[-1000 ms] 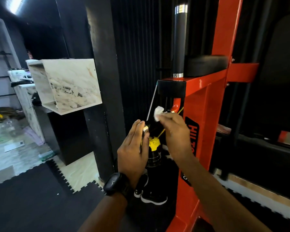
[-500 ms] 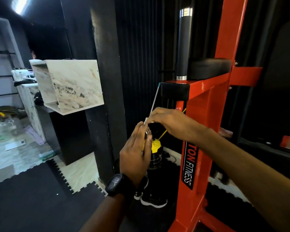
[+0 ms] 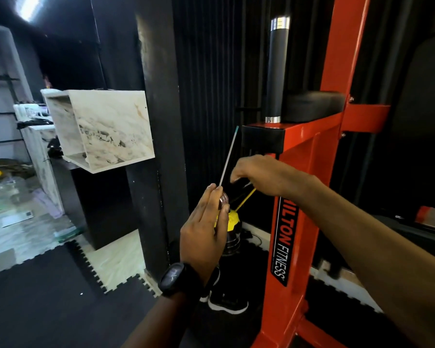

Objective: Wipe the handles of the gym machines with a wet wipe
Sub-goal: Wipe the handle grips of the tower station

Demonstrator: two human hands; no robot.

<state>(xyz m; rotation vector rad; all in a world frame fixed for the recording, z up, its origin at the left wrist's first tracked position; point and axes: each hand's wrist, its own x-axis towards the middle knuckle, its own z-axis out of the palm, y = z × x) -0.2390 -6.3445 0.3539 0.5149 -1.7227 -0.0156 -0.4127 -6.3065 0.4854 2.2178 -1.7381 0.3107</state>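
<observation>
Obs.: the right hand (image 3: 258, 172) is now sitting further right, close against the orange-red steel machine frame (image 3: 309, 151). Half a second ago it was lying over the left fingertips, and a second ago it was pinching a white wet wipe in plain sight above them. The wet wipe is no longer showing. The right fingers are curling downward over the short dark handle with a shiny round end cap (image 3: 223, 200), so the wipe is probably being pressed under them, though I cannot confirm this. The left hand (image 3: 204, 229) is keeping its straight fingers flat against the capped end, clasping nothing and apparently steadying it. Reading: a wiping stroke is running along this handle from cap toward frame, so cleaning here is partway. The tall black upright handle with chrome collars (image 3: 276, 71) is standing untouched above and is likely still to do. A thin grey rod (image 3: 228, 156) and a yellow-capped dark bottle (image 3: 232, 218) are standing just behind the hands.
</observation>
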